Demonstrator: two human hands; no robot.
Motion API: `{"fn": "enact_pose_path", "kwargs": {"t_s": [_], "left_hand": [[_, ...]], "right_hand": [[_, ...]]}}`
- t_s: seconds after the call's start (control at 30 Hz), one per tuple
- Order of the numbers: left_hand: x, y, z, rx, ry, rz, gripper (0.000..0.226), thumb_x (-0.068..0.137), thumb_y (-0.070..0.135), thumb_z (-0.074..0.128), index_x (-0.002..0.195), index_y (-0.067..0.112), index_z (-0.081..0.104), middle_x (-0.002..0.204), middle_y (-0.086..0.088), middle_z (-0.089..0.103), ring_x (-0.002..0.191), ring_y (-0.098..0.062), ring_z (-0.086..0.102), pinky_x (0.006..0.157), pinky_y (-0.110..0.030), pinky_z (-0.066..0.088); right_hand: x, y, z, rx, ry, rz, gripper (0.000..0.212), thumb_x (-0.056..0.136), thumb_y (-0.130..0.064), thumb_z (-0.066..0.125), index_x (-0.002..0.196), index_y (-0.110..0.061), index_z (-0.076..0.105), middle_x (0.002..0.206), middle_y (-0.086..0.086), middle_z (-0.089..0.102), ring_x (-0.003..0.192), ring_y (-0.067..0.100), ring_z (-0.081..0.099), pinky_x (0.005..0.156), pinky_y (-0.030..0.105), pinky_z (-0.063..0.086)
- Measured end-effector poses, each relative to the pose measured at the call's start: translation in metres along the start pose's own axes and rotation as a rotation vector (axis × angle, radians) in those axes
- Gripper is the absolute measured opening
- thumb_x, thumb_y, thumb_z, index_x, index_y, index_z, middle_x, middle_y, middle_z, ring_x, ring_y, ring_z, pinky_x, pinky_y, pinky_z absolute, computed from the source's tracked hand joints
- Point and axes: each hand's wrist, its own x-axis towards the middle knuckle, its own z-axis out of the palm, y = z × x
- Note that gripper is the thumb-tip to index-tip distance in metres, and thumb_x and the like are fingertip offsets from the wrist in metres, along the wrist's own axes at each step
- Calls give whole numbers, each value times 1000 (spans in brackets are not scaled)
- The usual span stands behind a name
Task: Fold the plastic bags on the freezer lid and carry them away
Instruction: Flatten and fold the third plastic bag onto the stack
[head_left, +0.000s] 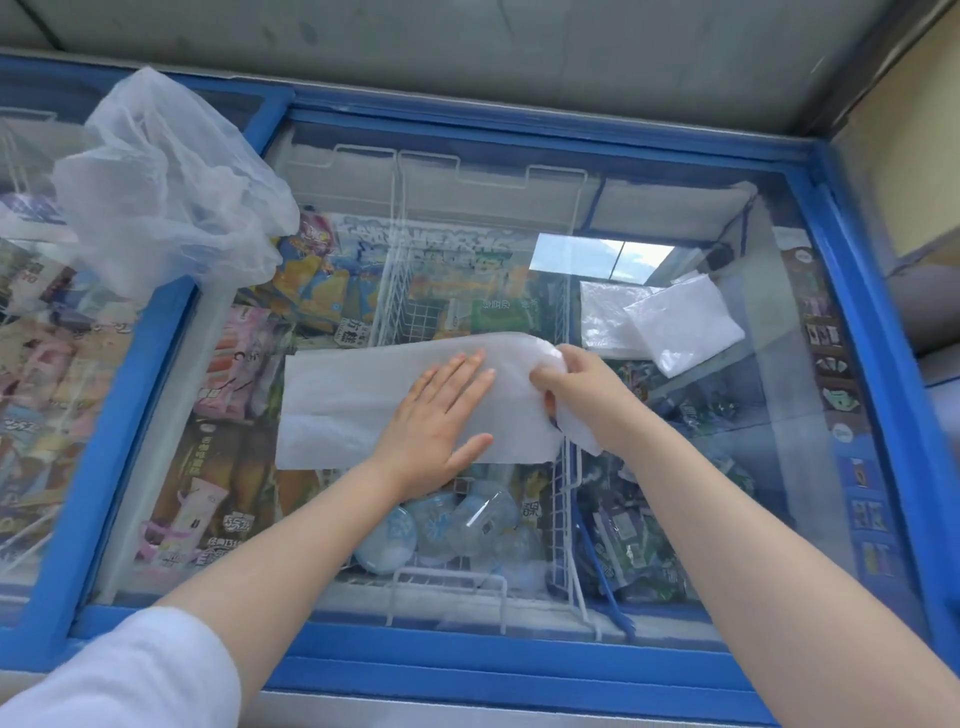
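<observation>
A flattened plastic bag (353, 400) is lying on the glass freezer lid (727, 467), and the left hand (434, 415) is pressing down on it, open and flat, apparently to keep the sheet from sliding while the fold is being made. The right hand (582, 384) is pinching the bag's right end and lifting it, seemingly to bring it over leftward. Folded bags (670, 322) are sitting stacked just beyond the right hand, while a crumpled bag (166, 182) is waiting, puffed up, at the far left.

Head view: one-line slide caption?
Left hand flattens plastic bag on freezer lid; right hand folds its end over.
</observation>
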Motion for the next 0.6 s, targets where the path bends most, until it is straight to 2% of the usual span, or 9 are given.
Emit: {"fn": "enact_pose_path", "kwargs": {"t_s": [0.03,0.1,0.2,0.27,0.37,0.43,0.5,0.57,0.6], "left_hand": [[5,7,-3,-47,23,-12,66,91,53,24,147,18,18,152,0,6,142,-17,8,114,-30,-1],[13,22,-6,-132,2,-52,66,90,52,16,147,19,22,154,0,7,143,-18,7,115,-33,2],[12,40,0,-94,-101,-153,66,90,54,8,147,23,21,157,-3,3,144,-20,2,115,-35,1],[5,44,13,26,-198,-193,62,94,54,13,148,26,15,157,-5,-5,144,-22,-2,115,-37,-2],[-14,47,31,160,-299,-183,86,74,69,2,149,26,1,156,-6,-15,143,-25,-10,113,-42,-7],[-24,46,40,216,-312,-142,92,69,72,1,148,27,-8,153,-4,-23,142,-25,-17,111,-42,-15],[-28,44,43,224,-286,-114,89,69,74,4,145,30,-14,150,-1,-27,141,-25,-21,109,-42,-19],[-29,42,43,238,-301,-81,86,69,75,5,139,32,-21,148,1,-29,140,-23,-23,109,-43,-20],[-30,41,41,224,-307,-56,86,70,75,7,138,32,-22,148,2,-30,140,-22,-23,109,-41,-20]], "right_hand": [[-6,6,-5,77,51,21,7,89,-16,53,88,-10,50,73,6,48,58,15,44,55,26,35],[-19,26,-8,49,75,119,18,91,-29,53,100,-15,46,88,4,53,71,15,49,64,28,39],[-43,59,3,-206,-135,253,36,94,-39,45,121,-16,38,115,3,54,99,20,56,81,32,44],[-59,67,8,-342,-241,250,39,94,-39,43,124,-14,36,117,5,54,104,24,55,82,34,42],[-69,59,-3,-474,-291,180,51,88,-36,57,130,-20,33,106,0,55,90,16,56,69,28,42],[-70,52,-17,-507,-316,119,59,86,-28,61,135,-29,28,96,-2,56,74,10,55,62,24,43],[-69,44,-26,-468,-350,57,42,87,-24,60,124,-37,43,85,-4,54,64,6,50,59,23,40],[-63,34,-30,-440,-400,4,18,90,-19,56,103,-31,60,70,-7,48,55,3,43,56,20,36],[-61,28,-30,-447,-433,-15,14,90,-18,55,94,-27,65,66,-6,47,54,4,42,57,20,35]]}}
